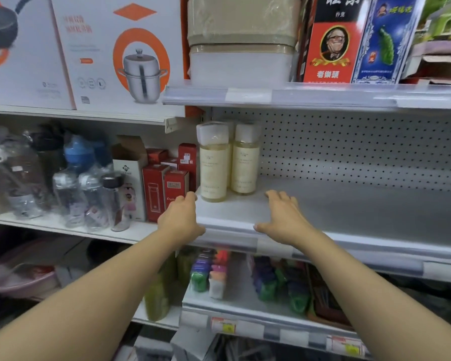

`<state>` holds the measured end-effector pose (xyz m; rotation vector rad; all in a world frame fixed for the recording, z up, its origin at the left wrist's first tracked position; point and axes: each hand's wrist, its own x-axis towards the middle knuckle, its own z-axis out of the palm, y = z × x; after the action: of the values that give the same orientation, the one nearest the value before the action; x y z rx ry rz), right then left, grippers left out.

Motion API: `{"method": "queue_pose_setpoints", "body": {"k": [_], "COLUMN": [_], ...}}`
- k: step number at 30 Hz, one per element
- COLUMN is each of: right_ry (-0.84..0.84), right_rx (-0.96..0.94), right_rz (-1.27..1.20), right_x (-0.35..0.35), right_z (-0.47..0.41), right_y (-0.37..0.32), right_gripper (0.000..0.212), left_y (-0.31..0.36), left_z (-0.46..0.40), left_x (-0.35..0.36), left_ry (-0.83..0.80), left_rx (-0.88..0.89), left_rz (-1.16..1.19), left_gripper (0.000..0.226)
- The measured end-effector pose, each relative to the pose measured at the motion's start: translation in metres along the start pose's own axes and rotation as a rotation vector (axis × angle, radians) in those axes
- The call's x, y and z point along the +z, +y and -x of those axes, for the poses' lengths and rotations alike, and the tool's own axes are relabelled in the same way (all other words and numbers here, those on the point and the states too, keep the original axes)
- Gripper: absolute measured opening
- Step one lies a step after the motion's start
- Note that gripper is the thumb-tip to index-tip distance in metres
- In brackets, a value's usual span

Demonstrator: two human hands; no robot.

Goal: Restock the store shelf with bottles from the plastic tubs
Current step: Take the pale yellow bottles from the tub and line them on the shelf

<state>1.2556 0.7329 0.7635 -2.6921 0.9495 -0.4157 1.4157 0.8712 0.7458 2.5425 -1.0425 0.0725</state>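
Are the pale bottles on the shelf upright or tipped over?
Upright: the bottles stand on their bases on the shelf, caps on top.

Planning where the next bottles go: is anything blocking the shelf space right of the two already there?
Nothing visible does. Right of the two bottles the shelf is bare to the frame edge; only the right hand rests at its front.

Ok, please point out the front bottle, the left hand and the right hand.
front bottle point(213, 173), head view, on its label.
left hand point(180, 217), head view, back of the hand.
right hand point(287, 217), head view, back of the hand.
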Motion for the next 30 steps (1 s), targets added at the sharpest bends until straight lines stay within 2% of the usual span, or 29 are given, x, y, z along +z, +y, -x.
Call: {"method": "queue_pose_setpoints", "body": {"k": [7, 12, 15, 22, 30], "right_ry": [-0.015, -0.098, -0.166, -0.356, -0.565], "right_rx": [0.041, 0.111, 0.181, 0.281, 0.332], "right_rz": [0.002, 0.029, 0.037, 0.014, -0.01], "right_x": [0.025, 0.063, 0.084, 0.146, 0.233], "right_z": [0.063, 0.111, 0.138, 0.187, 0.215], "right_y": [-0.008, 0.005, 0.016, 0.052, 0.104], "right_gripper": [0.079, 0.077, 0.078, 0.077, 0.071], "left_y": [-0.012, -0.028, -0.033, -0.046, -0.065], "left_z": [0.054, 0.095, 0.121, 0.169, 0.213], "left_x": [0.027, 0.07, 0.1, 0.167, 0.253], "left_ry": [-0.092, -0.223, -0.308, -0.487, -0.638], "left_rx": [0.058, 0.058, 0.044, -0.03, -0.209], "left_rz": [0.066, 0.109, 0.123, 0.125, 0.187], "left_gripper": [0.068, 0.063, 0.068, 0.07, 0.068]}}
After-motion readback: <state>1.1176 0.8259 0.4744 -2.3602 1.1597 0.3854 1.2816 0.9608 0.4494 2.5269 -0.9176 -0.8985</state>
